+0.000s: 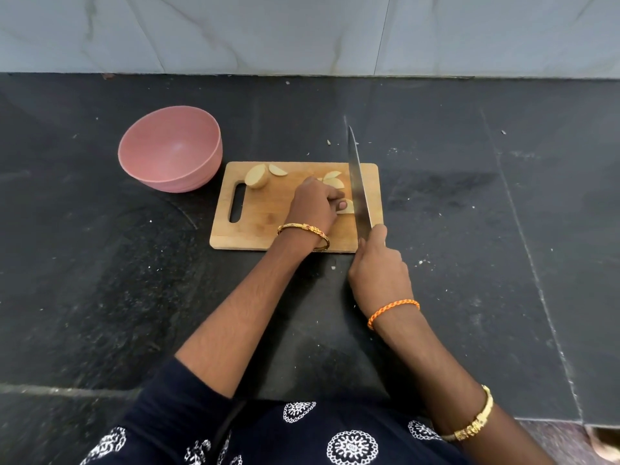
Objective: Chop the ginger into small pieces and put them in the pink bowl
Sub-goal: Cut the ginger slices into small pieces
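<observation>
A wooden cutting board point(265, 226) lies on the black counter. Pale ginger pieces lie on it: a chunk point(255, 177) and a slice point(277, 170) near the far left corner, slices point(332, 180) further right. My left hand point(315, 204) holds down a ginger slice point(349, 207) with curled fingers; most of that slice is hidden. My right hand point(379, 266) grips the handle of a long knife point(358, 182), whose blade lies across the board just right of my left fingers. The pink bowl point(161, 176) stands empty to the board's left.
The black stone counter point(469, 213) carries small crumbs and specks. A grey tiled wall point(302, 31) closes the back. My dark patterned clothing point(302, 434) fills the bottom of the view.
</observation>
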`<state>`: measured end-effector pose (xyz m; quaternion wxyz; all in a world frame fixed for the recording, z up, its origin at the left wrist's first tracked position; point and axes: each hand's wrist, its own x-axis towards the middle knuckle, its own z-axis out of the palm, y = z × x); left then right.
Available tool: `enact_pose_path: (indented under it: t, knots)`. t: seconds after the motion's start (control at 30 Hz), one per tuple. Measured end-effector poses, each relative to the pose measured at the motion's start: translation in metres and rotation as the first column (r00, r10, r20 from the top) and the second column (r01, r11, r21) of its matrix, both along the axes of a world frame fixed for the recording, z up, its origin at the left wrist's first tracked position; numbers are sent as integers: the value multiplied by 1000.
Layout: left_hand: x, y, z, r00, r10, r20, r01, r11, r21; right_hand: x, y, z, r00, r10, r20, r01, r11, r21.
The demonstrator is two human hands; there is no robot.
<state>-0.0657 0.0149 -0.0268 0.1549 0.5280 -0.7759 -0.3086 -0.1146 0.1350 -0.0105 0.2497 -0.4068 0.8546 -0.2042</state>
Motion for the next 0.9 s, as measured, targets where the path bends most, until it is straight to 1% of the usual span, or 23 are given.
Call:
enact_pose_path:
  t: [0.13,0.2,0.33,0.43,0.5,0.53,0.63,0.7,0.8,0.9]
  knots:
    - [-1,0,-1,1000,-4,14,4,1000,-16,4,-9,6,1000,-1,25,-1,997,78]
    - [-1,-1,-1,1000,-8,14,8,1000,-24,4,-15,11,999,-13,44,6,990,144]
    - [0,-2,1,1000,-5,-17,5,1000,9,8,-16,19,1000,12,5,-13,965,262]
    - [3,-3,4,999,-16,-43,17,1000,20,9,0,27,997,68,-19,-58,942,331]
    - [5,-3,7,999,-21,-46,22,1000,17,5,12,34,995,92,-28,-77,935,346]
    - [6,-3,7,999,-22,-44,23,1000,17,3,17,38,996,85,-25,-72,944,323]
    - [6,-4,9,999,-13,-38,14,999,37,1,24,39,1000,15,-9,-13,988,155]
    - [6,-4,10,1000,-11,-22,12,999,38,2,19,32,1000,-10,-18,12,998,67]
    - [7,-1,10,1000,-16,-18,16,1000,23,3,7,18,999,-23,-32,22,1000,-16]
    - [8,0,10,999,-7,-34,8,1000,16,3,0,6,999,-28,-38,26,998,-50]
